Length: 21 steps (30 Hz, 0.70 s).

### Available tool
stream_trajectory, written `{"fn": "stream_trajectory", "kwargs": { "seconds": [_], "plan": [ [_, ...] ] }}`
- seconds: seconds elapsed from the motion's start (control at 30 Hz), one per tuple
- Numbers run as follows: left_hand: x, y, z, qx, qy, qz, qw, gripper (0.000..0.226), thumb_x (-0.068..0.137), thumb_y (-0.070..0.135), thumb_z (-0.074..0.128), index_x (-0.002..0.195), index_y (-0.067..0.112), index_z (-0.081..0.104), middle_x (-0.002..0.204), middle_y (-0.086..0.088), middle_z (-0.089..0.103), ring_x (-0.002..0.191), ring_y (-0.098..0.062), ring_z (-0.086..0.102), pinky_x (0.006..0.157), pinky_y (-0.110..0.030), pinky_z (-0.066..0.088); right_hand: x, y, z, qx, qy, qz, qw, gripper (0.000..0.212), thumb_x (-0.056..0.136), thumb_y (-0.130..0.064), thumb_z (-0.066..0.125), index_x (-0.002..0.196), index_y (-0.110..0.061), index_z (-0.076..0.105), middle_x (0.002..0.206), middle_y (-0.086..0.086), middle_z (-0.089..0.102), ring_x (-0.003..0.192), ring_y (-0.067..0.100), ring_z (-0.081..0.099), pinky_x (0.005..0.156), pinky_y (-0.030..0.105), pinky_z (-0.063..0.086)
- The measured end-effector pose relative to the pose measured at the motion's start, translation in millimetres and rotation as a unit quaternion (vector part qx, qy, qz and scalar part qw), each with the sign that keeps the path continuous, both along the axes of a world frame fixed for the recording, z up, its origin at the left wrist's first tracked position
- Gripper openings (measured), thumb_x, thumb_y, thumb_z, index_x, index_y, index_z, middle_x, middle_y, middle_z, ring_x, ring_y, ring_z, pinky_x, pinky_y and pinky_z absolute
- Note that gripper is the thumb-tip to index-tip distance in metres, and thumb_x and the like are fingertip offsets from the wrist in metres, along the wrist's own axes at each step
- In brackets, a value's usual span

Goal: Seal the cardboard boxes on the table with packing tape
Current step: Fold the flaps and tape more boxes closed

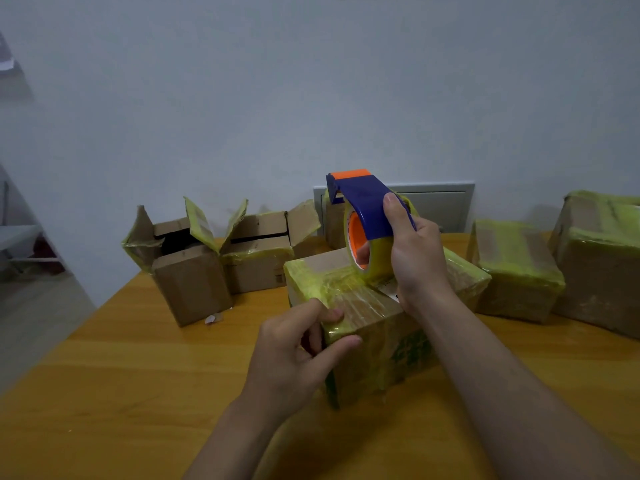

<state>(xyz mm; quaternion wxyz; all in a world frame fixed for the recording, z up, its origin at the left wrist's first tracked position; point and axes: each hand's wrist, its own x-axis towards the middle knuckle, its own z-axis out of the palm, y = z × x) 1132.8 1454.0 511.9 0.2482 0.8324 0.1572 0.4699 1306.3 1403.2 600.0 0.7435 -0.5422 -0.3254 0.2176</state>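
The small brown cardboard box (374,327), already wrapped in much yellowish tape, stands in the middle of the orange wooden desk (138,393). The left hand (294,355) pinches its near upper corner, with the thumb on the side wall and the curled fingers on the top. The right hand (415,251) grasps the blue plastic tape dispenser (367,199) with the orange tip, and the roll of yellowish clear packing tape (379,258) in it rests on the top of the box.

The box seems light, so it will probably slide if nobody holds it. Its walls look soft and a little crushed; I think it is better to press at the corners and edges, where the cardboard is stiffer. The taped surface is likely slippery. The dispenser is rigid and is best held by its handle, away from the cutting end.

Two open cardboard boxes (194,271) wait at the back left.
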Motion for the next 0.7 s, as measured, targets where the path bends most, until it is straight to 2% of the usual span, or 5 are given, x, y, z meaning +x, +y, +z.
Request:
{"fn": "stream_trajectory", "kwargs": {
  "seconds": [0.1, 0.3, 0.37, 0.5, 0.7],
  "plan": [
    [1.2, 8.0, 15.3, -0.147, -0.008, 0.009, 0.989, 0.04, 0.089, 0.071, 0.058, 0.113, 0.039, 0.064, 0.06, -0.009, 0.057, 0.051, -0.025, 0.054, 0.049, -0.05, 0.047, 0.6, 0.0, -0.2, 0.001, -0.002, -0.002, 1.0, 0.04, 0.103, -0.046, 0.048, 0.103, -0.013, 0.07, 0.065, -0.004, 0.073, 0.054, 0.009, 0.068, 0.048, 0.018, 0.051],
    [25.6, 23.8, 17.4, -0.18, -0.01, 0.113, 0.977, 0.003, 0.101, 0.034, 0.064, 0.103, 0.035, 0.064, 0.051, 0.0, 0.049, 0.047, -0.013, 0.04, 0.048, -0.036, 0.029, -0.9, 3.2, -0.3, 0.0, -0.003, -0.004, 1.0, 0.034, 0.102, -0.046, 0.049, 0.101, -0.018, 0.068, 0.067, -0.008, 0.073, 0.056, 0.007, 0.069, 0.048, 0.017, 0.05],
    [24.9, 25.6, 17.0, -0.225, -0.014, 0.088, 0.97, 0.008, 0.101, 0.029, 0.064, 0.107, 0.035, 0.062, 0.054, -0.004, 0.048, 0.048, -0.019, 0.04, 0.049, -0.039, 0.031, -0.7, 4.3, -0.5, -0.005, -0.006, -0.001, 1.0, 0.034, 0.102, -0.045, 0.05, 0.103, -0.016, 0.068, 0.067, -0.01, 0.072, 0.056, 0.005, 0.069, 0.048, 0.016, 0.05],
    [22.5, 44.1, 28.1, -0.247, 0.036, 0.141, 0.958, 0.038, 0.097, 0.045, 0.066, 0.131, 0.037, 0.049, 0.079, -0.001, 0.072, 0.067, -0.013, 0.068, 0.066, -0.044, 0.059, -0.4, 2.6, -0.3, -0.001, -0.01, -0.002, 1.0, 0.031, 0.103, -0.045, 0.048, 0.094, -0.022, 0.066, 0.062, -0.013, 0.071, 0.055, 0.003, 0.068, 0.048, 0.015, 0.05],
    [28.6, 54.7, 26.5, -0.21, 0.051, 0.176, 0.96, 0.043, 0.099, 0.042, 0.064, 0.139, 0.04, 0.05, 0.084, -0.002, 0.071, 0.079, -0.02, 0.068, 0.073, -0.047, 0.058, -0.8, 4.6, -0.1, -0.01, -0.009, -0.001, 1.0, 0.036, 0.102, -0.045, 0.05, 0.105, -0.015, 0.068, 0.067, -0.009, 0.072, 0.056, 0.004, 0.068, 0.048, 0.015, 0.049]
  ]
}}
